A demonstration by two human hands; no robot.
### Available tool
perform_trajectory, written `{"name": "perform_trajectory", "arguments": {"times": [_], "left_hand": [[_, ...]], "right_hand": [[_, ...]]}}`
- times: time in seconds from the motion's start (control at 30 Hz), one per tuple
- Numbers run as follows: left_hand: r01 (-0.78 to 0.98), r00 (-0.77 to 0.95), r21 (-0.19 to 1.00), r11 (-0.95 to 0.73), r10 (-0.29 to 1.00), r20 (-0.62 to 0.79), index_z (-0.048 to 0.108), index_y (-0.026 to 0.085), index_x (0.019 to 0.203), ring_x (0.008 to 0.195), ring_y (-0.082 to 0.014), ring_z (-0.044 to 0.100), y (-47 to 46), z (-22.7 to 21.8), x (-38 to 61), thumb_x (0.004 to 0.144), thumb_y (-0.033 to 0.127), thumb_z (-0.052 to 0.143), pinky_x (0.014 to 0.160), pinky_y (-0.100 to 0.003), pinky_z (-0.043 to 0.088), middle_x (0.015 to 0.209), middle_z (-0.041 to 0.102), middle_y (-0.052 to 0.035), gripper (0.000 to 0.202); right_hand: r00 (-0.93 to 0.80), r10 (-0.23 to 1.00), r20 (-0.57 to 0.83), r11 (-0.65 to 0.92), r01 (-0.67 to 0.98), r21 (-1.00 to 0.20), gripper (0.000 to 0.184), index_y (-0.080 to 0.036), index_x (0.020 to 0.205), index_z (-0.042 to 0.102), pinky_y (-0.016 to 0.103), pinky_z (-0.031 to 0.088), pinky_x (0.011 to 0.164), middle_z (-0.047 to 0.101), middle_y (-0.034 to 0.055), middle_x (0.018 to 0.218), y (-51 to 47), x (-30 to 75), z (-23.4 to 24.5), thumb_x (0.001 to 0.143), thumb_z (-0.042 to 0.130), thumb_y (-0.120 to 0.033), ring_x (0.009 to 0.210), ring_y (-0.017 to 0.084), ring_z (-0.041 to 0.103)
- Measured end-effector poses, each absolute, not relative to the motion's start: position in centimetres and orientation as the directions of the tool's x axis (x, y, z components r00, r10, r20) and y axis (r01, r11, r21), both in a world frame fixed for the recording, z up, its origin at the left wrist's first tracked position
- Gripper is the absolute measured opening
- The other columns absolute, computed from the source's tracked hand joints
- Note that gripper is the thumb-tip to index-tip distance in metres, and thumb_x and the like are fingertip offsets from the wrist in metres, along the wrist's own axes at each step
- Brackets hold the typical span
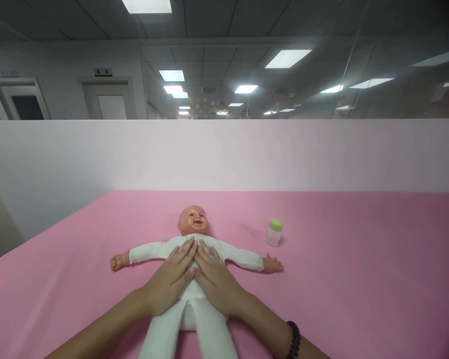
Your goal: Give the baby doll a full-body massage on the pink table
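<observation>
A baby doll point(189, 294) with a white cloth body lies on its back, its head at the far end and both arms stretched out sideways. My left hand point(172, 279) rests flat on the doll's chest, fingers extended toward its neck. Beside it, my right hand point(217, 279) also lies flat on the chest, and the two hands meet at the fingertips and thumbs. Neither hand grips anything. The doll's legs run toward me between my forearms, with the feet out of frame. Part of its torso is hidden under my palms.
A small translucent bottle with a green cap point(274, 233) stands to the right, beyond the doll's hand. Everything lies on a pink sheet point(359, 279). A white partition point(247, 154) rises behind its far edge. A dark beaded bracelet point(294, 339) circles my right wrist.
</observation>
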State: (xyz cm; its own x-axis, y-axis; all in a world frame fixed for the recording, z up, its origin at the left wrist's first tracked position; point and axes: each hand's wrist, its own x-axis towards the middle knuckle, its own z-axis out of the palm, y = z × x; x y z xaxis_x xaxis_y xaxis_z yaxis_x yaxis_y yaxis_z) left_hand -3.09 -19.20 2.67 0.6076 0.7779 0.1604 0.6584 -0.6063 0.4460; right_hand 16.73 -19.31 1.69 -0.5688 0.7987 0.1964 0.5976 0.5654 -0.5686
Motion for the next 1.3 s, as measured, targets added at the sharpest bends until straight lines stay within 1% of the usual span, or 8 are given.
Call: {"name": "perform_trajectory", "arguments": {"times": [0.5, 0.63, 0.77, 0.9, 1.0, 1.1, 1.2, 1.3], "left_hand": [[0.776, 0.364, 0.552, -0.305, 0.931, 0.003, 0.012, 0.019, 0.16, 0.153, -0.0254, -0.009, -19.7, 2.7, -2.6, 0.1, 0.06, 0.019, 0.126, -0.05, 0.01, 0.166, -0.01, -0.0058, 0.073], [0.842, 0.296, 0.462, -0.278, 0.955, 0.036, 0.026, 0.008, 0.154, 0.153, -0.0308, 0.014, -20.4, 3.7, -2.3, 0.101, 0.052, 0.022, 0.12, -0.052, 0.028, 0.165, 0.014, -0.0186, 0.069], [0.856, 0.327, 0.314, -0.412, 0.9, 0.288, 0.058, 0.015, 0.1, 0.102, -0.0303, 0.062, -20.7, 3.9, -2.4, 0.101, 0.038, 0.026, 0.085, -0.049, 0.049, 0.11, 0.065, -0.0158, 0.039], [0.732, 0.393, 0.348, -0.586, 0.78, 0.487, 0.045, 0.021, 0.077, 0.075, -0.0215, 0.054, -20.7, 3.3, -2.6, 0.1, 0.032, 0.03, 0.071, -0.04, 0.046, 0.077, 0.057, -0.0049, 0.03], [0.557, 0.464, 0.442, -0.703, 0.705, 0.536, 0.053, 0.02, 0.101, 0.105, -0.0224, 0.058, -20.7, 2.9, -3.0, 0.102, 0.031, 0.035, 0.092, -0.042, 0.049, 0.109, 0.062, -0.0105, 0.021], [0.454, 0.572, 0.489, -0.745, 0.665, 0.481, 0.037, 0.023, 0.14, 0.145, -0.0235, 0.033, -20.5, 2.6, -3.4, 0.101, 0.033, 0.041, 0.119, -0.043, 0.034, 0.158, 0.032, -0.0123, 0.04], [0.495, 0.644, 0.488, -0.719, 0.681, 0.35, 0.005, 0.027, 0.158, 0.154, -0.0233, 0.015, -20.4, 2.3, -3.6, 0.103, 0.037, 0.039, 0.126, -0.045, 0.022, 0.167, 0.011, -0.0074, 0.066], [0.594, 0.655, 0.436, -0.676, 0.721, 0.225, -0.001, 0.029, 0.16, 0.154, -0.0249, 0.01, -20.3, 2.2, -3.5, 0.103, 0.044, 0.035, 0.127, -0.047, 0.018, 0.167, 0.007, -0.0032, 0.068]], "right_hand": [[-0.33, 0.939, 0.099, 0.319, 0.724, -0.611, 0.079, -0.015, 0.16, 0.007, 0.042, 0.004, 0.128, 0.001, -0.0009, 0.165, -19.6, 16.5, 1.8, 0.1, 0.031, -0.06, 0.154, 0.018, -0.002], [-0.29, 0.949, 0.123, 0.308, 0.768, -0.562, 0.077, -0.005, 0.159, 0.014, 0.044, 0.016, 0.127, 0.009, 0.0087, 0.165, -20.0, 16.5, 2.1, 0.102, 0.029, -0.055, 0.154, 0.024, 0.009], [-0.224, 0.918, 0.327, 0.362, 0.812, -0.457, 0.057, -0.003, 0.144, 0.048, 0.049, 0.034, 0.117, 0.048, 0.0192, 0.147, -20.5, 16.5, 2.2, 0.1, 0.041, -0.038, 0.139, 0.032, 0.042], [-0.253, 0.738, 0.625, 0.587, 0.697, -0.411, 0.029, -0.014, 0.1, 0.068, 0.047, 0.048, 0.098, 0.069, 0.0115, 0.104, -20.7, 16.7, 2.1, 0.099, 0.04, -0.022, 0.104, 0.026, 0.061], [-0.373, 0.61, 0.699, 0.757, 0.534, -0.376, 0.031, -0.015, 0.11, 0.065, 0.044, 0.046, 0.106, 0.068, 0.0102, 0.111, -20.7, 16.9, 2.0, 0.101, 0.035, -0.018, 0.114, 0.022, 0.058], [-0.493, 0.62, 0.61, 0.78, 0.467, -0.416, 0.037, -0.014, 0.131, 0.058, 0.042, 0.038, 0.117, 0.06, 0.0107, 0.134, -20.7, 17.1, 2.2, 0.102, 0.036, -0.02, 0.135, 0.02, 0.046], [-0.584, 0.681, 0.441, 0.73, 0.498, -0.468, 0.043, -0.015, 0.143, 0.05, 0.046, 0.026, 0.124, 0.047, 0.0091, 0.15, -20.9, 17.2, 2.6, 0.103, 0.036, -0.024, 0.146, 0.021, 0.033], [-0.602, 0.736, 0.309, 0.664, 0.556, -0.5, 0.047, -0.018, 0.149, 0.043, 0.047, 0.016, 0.127, 0.035, 0.006, 0.158, -20.9, 17.2, 2.8, 0.105, 0.031, -0.029, 0.151, 0.019, 0.022]]}}
